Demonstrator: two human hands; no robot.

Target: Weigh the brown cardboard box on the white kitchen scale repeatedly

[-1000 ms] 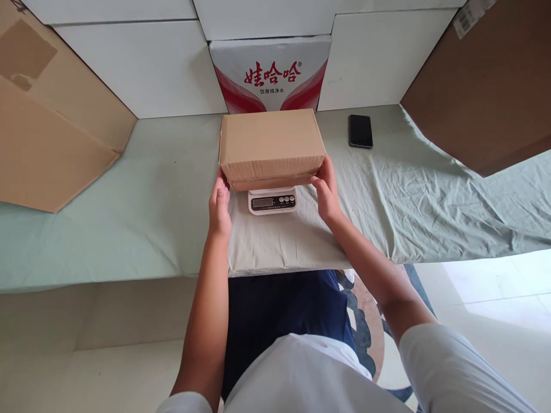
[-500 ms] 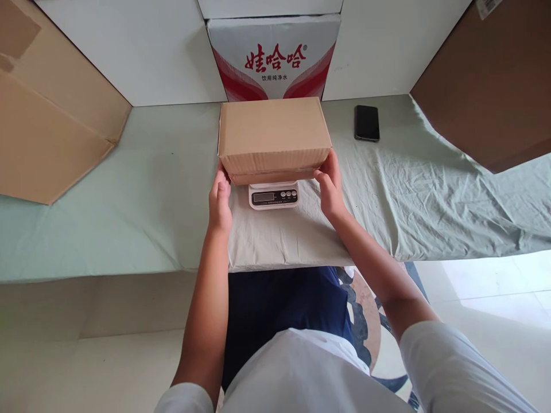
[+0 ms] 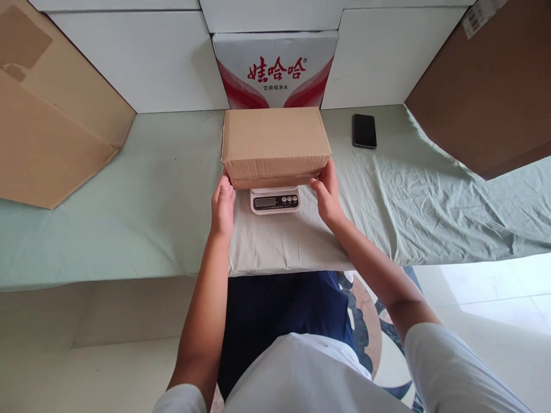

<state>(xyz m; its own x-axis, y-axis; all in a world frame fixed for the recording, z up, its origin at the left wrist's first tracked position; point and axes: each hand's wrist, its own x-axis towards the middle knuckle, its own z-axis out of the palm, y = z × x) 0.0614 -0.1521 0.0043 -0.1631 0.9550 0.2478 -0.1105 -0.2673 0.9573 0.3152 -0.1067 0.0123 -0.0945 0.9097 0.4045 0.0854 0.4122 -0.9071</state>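
Observation:
A closed brown cardboard box [image 3: 275,135] rests on, or just over, a small white kitchen scale [image 3: 275,202]; the box hides most of the scale and its platform. The scale's dark display and round buttons face me, and no digits can be read. My left hand [image 3: 222,205] grips the lower left end of the box, its fingers partly hidden along the side. At the lower right corner, my right hand [image 3: 326,194] holds the box with the thumb on the front face and the other fingers behind.
A black phone [image 3: 364,131] lies right of the box on the green cloth-covered table [image 3: 172,229]. Behind the box stands a white and red carton [image 3: 275,51] with Chinese lettering. Large cardboard panels rise at the left [image 3: 60,126] and right [image 3: 477,86].
The view has tilted slightly, so everything sits a little lower in the picture. Both hands keep their hold on the box, which stays over the scale.

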